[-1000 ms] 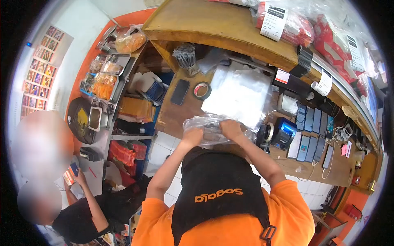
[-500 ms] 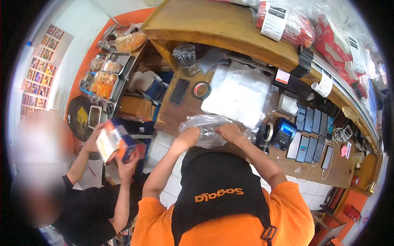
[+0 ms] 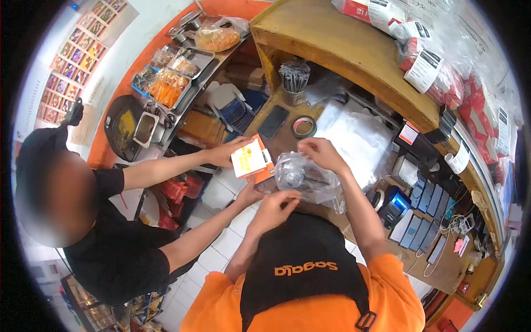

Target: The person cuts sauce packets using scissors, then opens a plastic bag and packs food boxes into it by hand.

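Observation:
A clear plastic bag (image 3: 318, 185) lies crumpled at the near edge of the wooden desk. My left hand (image 3: 275, 212) is on its near side, fingers half bent with a gap between thumb and fingertips, and nothing shows in it. Over the bag's far edge hovers my right hand (image 3: 323, 155), loosely curled and seemingly without a grip on the plastic. Close to the bag's left side, a co-worker's two hands (image 3: 251, 193) hold an orange and white carton (image 3: 250, 159).
Beyond the bag are a stack of clear plastic sheets (image 3: 354, 133), a tape roll (image 3: 303, 126) and a black phone (image 3: 274, 122). A small printer (image 3: 394, 206) and several phones (image 3: 423, 196) stand to the right. The co-worker (image 3: 110, 221) is close on the left.
Both my hands have let go of the bag they were gripping; the left is nearer my body, the right farther out. The co-worker has brought the carton over beside the bag. The view has shifted.

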The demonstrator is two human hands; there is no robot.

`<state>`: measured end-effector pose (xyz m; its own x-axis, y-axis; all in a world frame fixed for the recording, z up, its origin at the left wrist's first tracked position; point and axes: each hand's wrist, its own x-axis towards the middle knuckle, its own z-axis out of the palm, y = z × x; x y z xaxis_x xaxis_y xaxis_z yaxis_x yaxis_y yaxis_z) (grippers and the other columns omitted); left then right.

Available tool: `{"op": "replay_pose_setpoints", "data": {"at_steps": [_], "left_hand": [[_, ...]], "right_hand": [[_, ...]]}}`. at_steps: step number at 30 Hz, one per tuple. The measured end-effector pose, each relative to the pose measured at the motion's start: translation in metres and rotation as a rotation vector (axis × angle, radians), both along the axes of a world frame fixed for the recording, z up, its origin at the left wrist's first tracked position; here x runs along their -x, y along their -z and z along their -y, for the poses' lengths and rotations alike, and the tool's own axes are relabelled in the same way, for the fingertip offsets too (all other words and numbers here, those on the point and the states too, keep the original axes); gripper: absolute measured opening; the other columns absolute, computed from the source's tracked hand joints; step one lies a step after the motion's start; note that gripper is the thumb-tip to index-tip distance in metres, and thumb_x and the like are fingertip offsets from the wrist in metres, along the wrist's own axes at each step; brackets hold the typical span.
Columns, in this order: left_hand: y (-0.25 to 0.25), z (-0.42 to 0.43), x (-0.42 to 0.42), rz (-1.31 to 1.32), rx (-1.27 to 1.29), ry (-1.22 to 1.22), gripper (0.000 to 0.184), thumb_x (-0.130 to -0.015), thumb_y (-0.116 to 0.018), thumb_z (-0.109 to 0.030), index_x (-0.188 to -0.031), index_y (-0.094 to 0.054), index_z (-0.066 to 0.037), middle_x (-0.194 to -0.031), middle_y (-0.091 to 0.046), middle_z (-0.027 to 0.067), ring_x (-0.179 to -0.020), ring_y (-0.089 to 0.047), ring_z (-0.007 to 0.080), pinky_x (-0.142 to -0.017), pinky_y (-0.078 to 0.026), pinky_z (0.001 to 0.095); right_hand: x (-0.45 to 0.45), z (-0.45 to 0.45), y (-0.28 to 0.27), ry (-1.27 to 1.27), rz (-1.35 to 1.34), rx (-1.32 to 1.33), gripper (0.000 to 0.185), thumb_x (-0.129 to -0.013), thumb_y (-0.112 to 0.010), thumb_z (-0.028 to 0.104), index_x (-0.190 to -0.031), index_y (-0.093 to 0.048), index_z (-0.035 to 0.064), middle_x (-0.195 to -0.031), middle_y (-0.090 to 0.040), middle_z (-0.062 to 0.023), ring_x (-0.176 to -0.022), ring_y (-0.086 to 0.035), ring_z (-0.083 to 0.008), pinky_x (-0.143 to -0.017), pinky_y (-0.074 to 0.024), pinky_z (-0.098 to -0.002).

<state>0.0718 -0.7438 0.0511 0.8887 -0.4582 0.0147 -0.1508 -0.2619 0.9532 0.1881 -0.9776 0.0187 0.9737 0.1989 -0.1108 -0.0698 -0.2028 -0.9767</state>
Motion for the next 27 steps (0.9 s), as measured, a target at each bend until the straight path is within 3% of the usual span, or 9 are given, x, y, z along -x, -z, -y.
{"op": "replay_pose_setpoints", "data": {"at_steps": [2,4,7,10,13,17,20,22,27], "left_hand": [[0.001,-0.023,-0.004,-0.110,0.083,-0.183,0.017,-0.096,-0.069,-0.005,-0.113,-0.067,0.000,-0.099,-0.075,0.0081,-0.084,-0.071,0.0137,-0.074,-0.058,0.0303],[-0.007,-0.038,-0.017,-0.260,0.449,-0.407,0.016,-0.099,-0.067,-0.006,-0.114,-0.067,-0.001,-0.099,-0.073,0.0042,-0.089,-0.067,0.0098,-0.074,-0.055,0.0252],[-0.001,-0.060,-0.037,-0.103,0.297,-0.595,0.016,-0.098,-0.068,-0.004,-0.113,-0.066,0.001,-0.105,-0.071,0.0069,-0.096,-0.065,0.0108,-0.082,-0.053,0.0260],[-0.003,-0.070,-0.045,-0.212,0.376,-0.740,0.014,-0.097,-0.068,-0.005,-0.110,-0.065,0.001,-0.108,-0.070,0.0077,-0.098,-0.065,0.0115,-0.086,-0.052,0.0273],[0.030,-0.088,-0.045,-0.281,0.474,-0.832,0.017,-0.095,-0.069,-0.005,-0.110,-0.064,0.000,-0.109,-0.069,0.0064,-0.104,-0.063,0.0144,-0.091,-0.051,0.0306],[0.071,-0.088,-0.050,-0.117,0.246,-1.108,0.039,-0.094,-0.067,-0.010,-0.130,-0.056,0.000,-0.124,-0.062,0.0095,-0.116,-0.059,0.0213,-0.100,-0.049,0.0349],[0.077,-0.094,-0.091,-0.585,0.433,-1.151,0.053,-0.098,-0.066,-0.020,-0.143,-0.047,-0.001,-0.132,-0.063,0.0134,-0.125,-0.060,0.0225,-0.106,-0.045,0.0375],[0.100,-0.113,-0.113,-0.748,0.790,-0.701,0.048,-0.099,-0.059,-0.025,-0.140,-0.051,0.000,-0.133,-0.063,0.0131,-0.121,-0.063,0.0250,-0.103,-0.051,0.0402],[0.047,-0.128,-0.123,-0.652,0.558,-0.662,0.043,-0.104,-0.054,-0.019,-0.141,-0.050,0.002,-0.130,-0.064,0.0143,-0.116,-0.066,0.0253,-0.099,-0.053,0.0452]], "right_hand": [[-0.022,-0.035,0.013,-0.075,0.138,0.121,0.047,-0.096,-0.068,0.045,-0.098,-0.076,-0.0016,-0.087,-0.077,-0.0156,-0.077,-0.073,-0.0226,-0.069,-0.0555,-0.0363],[-0.053,-0.067,0.019,-0.350,0.064,0.472,0.068,-0.087,-0.068,0.066,-0.097,-0.078,0.0000,-0.097,-0.077,-0.0186,-0.087,-0.075,-0.0319,-0.079,-0.0575,-0.0424],[-0.071,-0.111,0.017,-0.502,-0.101,0.855,0.078,-0.080,-0.068,0.076,-0.107,-0.077,0.0032,-0.105,-0.075,-0.0208,-0.097,-0.073,-0.0381,-0.088,-0.0563,-0.0429],[-0.081,-0.122,0.043,-0.618,-0.107,0.708,0.085,-0.072,-0.070,0.079,-0.104,-0.078,0.0004,-0.105,-0.075,-0.0247,-0.100,-0.072,-0.0392,-0.088,-0.0557,-0.0466],[-0.080,-0.120,0.043,-0.566,-0.192,0.587,0.082,-0.068,-0.076,0.073,-0.102,-0.078,-0.0017,-0.107,-0.075,-0.0241,-0.100,-0.073,-0.0363,-0.090,-0.0560,-0.0431],[-0.080,-0.128,0.063,-0.507,-0.182,0.438,0.078,-0.069,-0.081,0.063,-0.107,-0.075,-0.0048,-0.103,-0.074,-0.0265,-0.096,-0.073,-0.0345,-0.087,-0.0556,-0.0423],[-0.086,-0.136,0.041,-0.494,-0.239,0.477,0.073,-0.070,-0.082,0.057,-0.111,-0.074,-0.0034,-0.104,-0.074,-0.0255,-0.098,-0.073,-0.0346,-0.088,-0.0554,-0.0421],[-0.094,-0.155,0.068,-0.427,-0.193,0.459,0.068,-0.074,-0.075,0.055,-0.113,-0.074,-0.0014,-0.104,-0.074,-0.0252,-0.098,-0.073,-0.0360,-0.088,-0.0556,-0.0418],[-0.105,-0.166,0.017,-0.502,-0.015,0.438,0.063,-0.078,-0.068,0.049,-0.113,-0.072,-0.0042,-0.097,-0.073,-0.0275,-0.093,-0.072,-0.0399,-0.086,-0.0555,-0.0449]]}}
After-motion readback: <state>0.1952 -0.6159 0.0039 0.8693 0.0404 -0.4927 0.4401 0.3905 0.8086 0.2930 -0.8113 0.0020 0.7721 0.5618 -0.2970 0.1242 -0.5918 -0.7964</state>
